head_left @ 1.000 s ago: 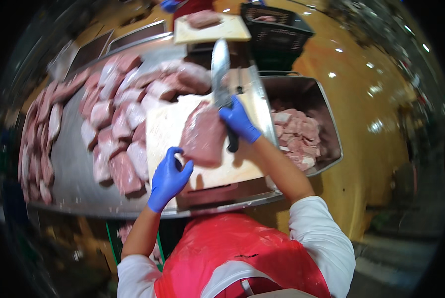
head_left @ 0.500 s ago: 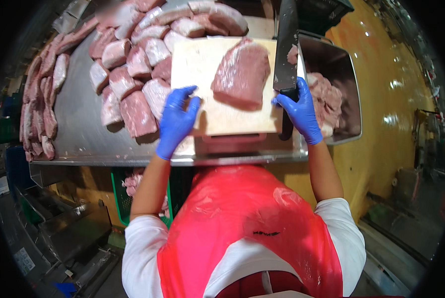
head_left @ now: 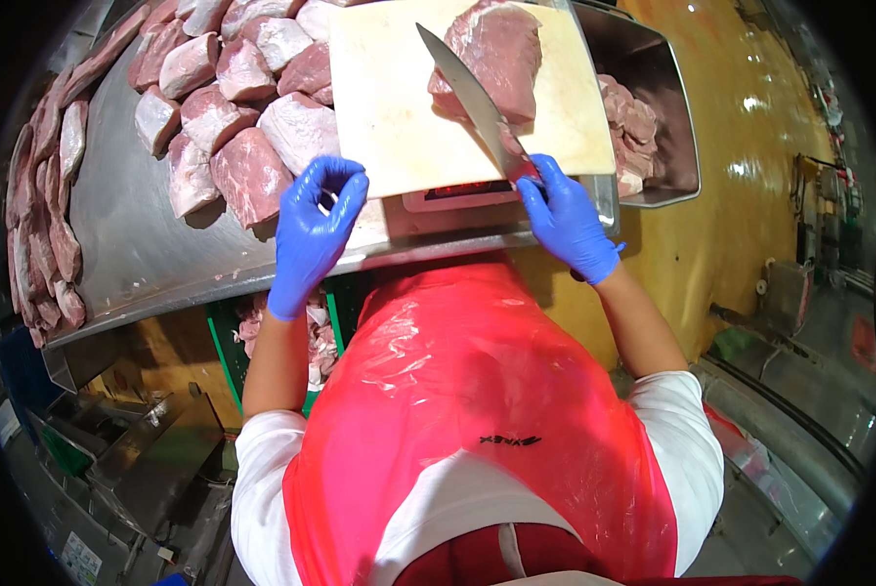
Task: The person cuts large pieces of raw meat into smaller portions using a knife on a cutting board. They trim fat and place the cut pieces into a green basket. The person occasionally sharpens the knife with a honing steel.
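My left hand (head_left: 318, 215), in a blue glove, has curled fingers at the near-left corner of the cream cutting board (head_left: 379, 88); whether they grip anything is unclear. My right hand (head_left: 565, 220), also gloved blue, grips a large knife (head_left: 472, 98) by its handle at the board’s near edge. The blade slants away to the upper left, over the near-left part of a raw boneless meat slab (head_left: 501, 49) that lies on the board’s far half. Whether the blade touches the meat I cannot tell.
Several meat chunks (head_left: 213, 132) and long strips (head_left: 47, 215) lie on the steel table (head_left: 145, 264). A steel tub (head_left: 677, 127) of cut pieces stands right of the board. Below the table, a green crate (head_left: 231, 356) holds trimmings. Machinery (head_left: 145, 459) stands at lower left on the floor.
The knife has swung from standing along the board’s right side to slanting left over the meat. The view has shifted, so the table sits higher in the picture. My left hand stays curled.
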{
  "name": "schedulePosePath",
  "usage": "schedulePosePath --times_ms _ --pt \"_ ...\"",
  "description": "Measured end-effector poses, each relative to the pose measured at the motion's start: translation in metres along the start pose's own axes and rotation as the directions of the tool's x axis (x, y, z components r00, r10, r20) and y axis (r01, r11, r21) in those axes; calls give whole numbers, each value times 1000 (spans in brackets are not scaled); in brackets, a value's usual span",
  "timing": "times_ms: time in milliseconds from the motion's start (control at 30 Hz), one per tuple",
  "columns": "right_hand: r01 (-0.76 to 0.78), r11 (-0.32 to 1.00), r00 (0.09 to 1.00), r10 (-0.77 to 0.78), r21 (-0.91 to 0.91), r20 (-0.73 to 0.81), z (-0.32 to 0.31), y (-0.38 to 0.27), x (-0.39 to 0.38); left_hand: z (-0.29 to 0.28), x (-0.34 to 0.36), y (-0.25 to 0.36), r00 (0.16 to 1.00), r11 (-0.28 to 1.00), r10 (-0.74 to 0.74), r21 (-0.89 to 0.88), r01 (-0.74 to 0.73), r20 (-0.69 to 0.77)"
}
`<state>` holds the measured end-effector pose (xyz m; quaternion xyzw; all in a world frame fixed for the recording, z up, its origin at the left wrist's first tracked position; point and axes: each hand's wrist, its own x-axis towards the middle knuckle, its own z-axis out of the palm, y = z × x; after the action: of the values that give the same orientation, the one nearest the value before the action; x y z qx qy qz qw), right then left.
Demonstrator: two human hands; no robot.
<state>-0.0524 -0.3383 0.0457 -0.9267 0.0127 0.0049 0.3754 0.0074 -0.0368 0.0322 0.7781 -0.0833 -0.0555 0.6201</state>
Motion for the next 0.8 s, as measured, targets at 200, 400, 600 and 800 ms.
schedulePosePath --times_ms 200,400,600,800 --pt "165 976 986 -164 -141 16 -1 -37 67 26 -12 -17 998 998 -59 -12 59 13" --pt "-86 941 851 241 -329 467 -89 -2 -38 46 8 -3 981 996 -67 -68 55 -181" --pt "-66 995 948 85 -72 308 -122 32 -62 110 72 27 970 970 172 203 -136 -170" --pt "-95 972 992 74 213 106 -64 -8 -3 101 85 -6 994 995 -98 -29 97 -37"
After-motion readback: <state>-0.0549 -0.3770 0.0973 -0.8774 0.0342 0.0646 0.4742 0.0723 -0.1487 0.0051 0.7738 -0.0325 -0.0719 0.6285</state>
